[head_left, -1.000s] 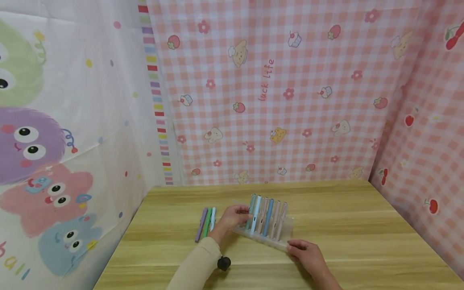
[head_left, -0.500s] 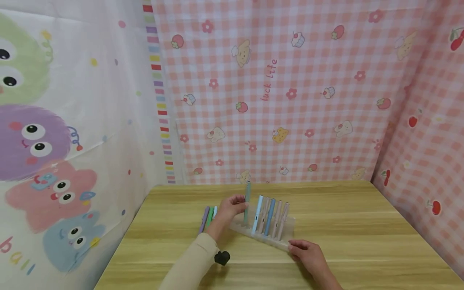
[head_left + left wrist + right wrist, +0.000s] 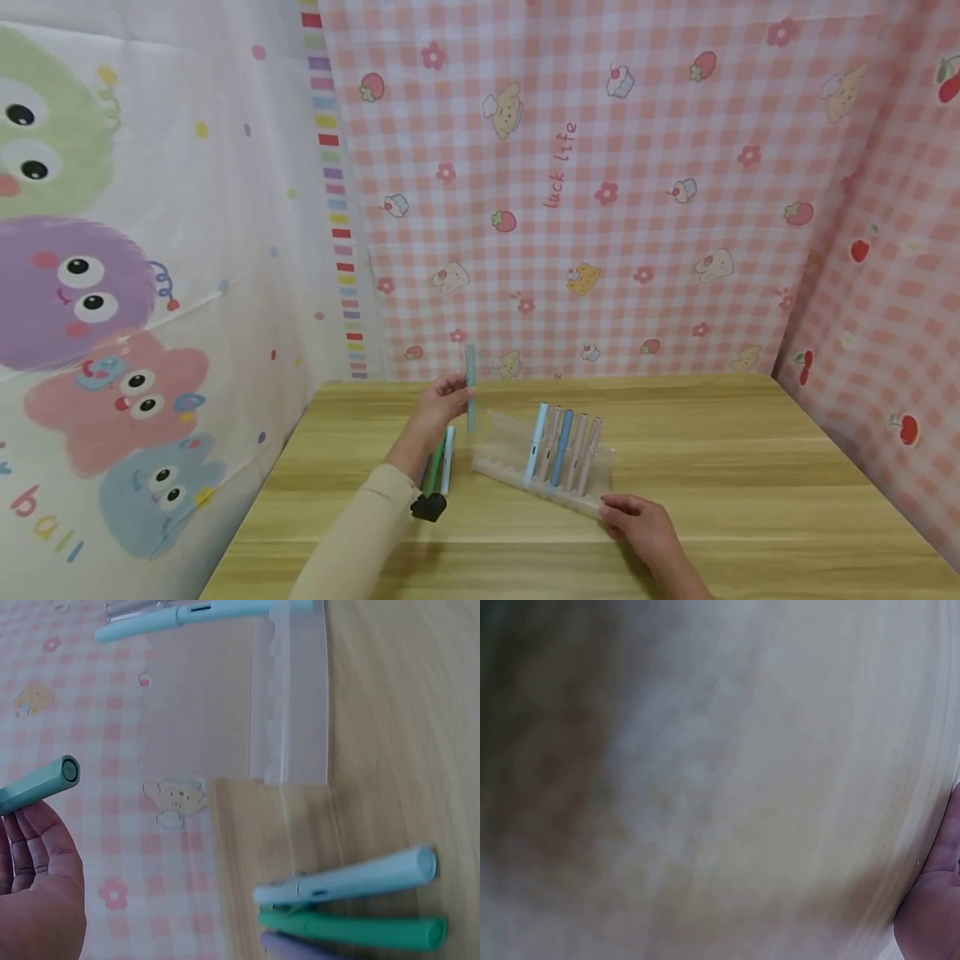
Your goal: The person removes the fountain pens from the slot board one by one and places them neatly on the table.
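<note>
My left hand pinches a grey-green pen and holds it upright above the table, left of the clear pen stand. The left wrist view shows one end of that pen past the fingers. In the stand lean a light blue pen, a darker blue pen and several pinkish-grey pens. My right hand grips the stand's near right corner; its wrist view is mostly blurred table, with part of the hand at the edge.
Below the left hand, a pale blue pen, a green pen and a purple pen lie side by side on the wooden table. A checked curtain hangs behind, and a cartoon-print curtain at the left.
My left hand has drawn the grey-green pen up out of the stand and carried it left, over near the loose pens. The right hand has stayed at the stand's corner.
</note>
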{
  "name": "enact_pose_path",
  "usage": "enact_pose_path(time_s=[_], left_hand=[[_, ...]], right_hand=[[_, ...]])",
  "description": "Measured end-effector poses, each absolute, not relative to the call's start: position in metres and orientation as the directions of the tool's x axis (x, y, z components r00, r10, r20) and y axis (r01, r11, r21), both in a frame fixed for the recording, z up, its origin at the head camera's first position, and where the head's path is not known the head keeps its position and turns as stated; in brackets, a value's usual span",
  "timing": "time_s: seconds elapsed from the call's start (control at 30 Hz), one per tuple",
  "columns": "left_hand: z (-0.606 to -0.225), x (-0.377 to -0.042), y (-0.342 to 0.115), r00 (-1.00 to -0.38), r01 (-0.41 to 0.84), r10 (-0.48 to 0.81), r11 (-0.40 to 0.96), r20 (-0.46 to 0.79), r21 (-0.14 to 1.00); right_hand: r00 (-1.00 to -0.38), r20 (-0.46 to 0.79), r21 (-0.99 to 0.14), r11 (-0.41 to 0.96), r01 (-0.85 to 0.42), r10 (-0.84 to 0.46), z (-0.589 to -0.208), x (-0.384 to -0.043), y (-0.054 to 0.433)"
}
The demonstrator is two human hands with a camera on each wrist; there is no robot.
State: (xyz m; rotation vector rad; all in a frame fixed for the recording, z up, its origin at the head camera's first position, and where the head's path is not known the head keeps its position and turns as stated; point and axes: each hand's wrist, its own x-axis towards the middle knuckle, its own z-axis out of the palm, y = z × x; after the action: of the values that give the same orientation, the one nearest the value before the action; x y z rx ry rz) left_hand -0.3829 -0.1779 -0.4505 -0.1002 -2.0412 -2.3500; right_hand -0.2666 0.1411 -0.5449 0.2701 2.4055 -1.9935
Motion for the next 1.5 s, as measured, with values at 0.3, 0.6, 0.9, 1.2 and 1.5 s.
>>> enact_pose_path(time_s=[0.3, 0.6, 0.9, 1.2, 1.5], left_hand=[[-0.446, -0.385, -0.216, -0.998, 0.064, -0.031, -0.116, 0.061, 0.991], [-0.447, -0.389, -0.247, -0.996, 0.015, -0.093, -0.048, 0.011, 0.999], [-0.458, -0.385, -0.272, -0.996, -0.04, -0.086, 0.016, -0.038, 0.999], [-0.47, -0.373, -0.29, -0.995, -0.096, -0.035, 0.068, -0.093, 0.993], [-0.487, -0.362, -0.296, -0.991, -0.132, -0.005, 0.039, -0.132, 0.99]], right_hand=[[-0.985, -0.11, -0.976, 0.175, 0.132, 0.132, -0.547, -0.265, 0.141], [-0.987, -0.1, -0.977, 0.177, 0.122, 0.129, -0.542, -0.265, 0.139], [-0.986, -0.103, -0.975, 0.181, 0.126, 0.13, -0.544, -0.267, 0.14], [-0.987, -0.102, -0.974, 0.191, 0.124, 0.124, -0.543, -0.266, 0.139], [-0.986, -0.108, -0.974, 0.187, 0.131, 0.125, -0.544, -0.267, 0.14]])
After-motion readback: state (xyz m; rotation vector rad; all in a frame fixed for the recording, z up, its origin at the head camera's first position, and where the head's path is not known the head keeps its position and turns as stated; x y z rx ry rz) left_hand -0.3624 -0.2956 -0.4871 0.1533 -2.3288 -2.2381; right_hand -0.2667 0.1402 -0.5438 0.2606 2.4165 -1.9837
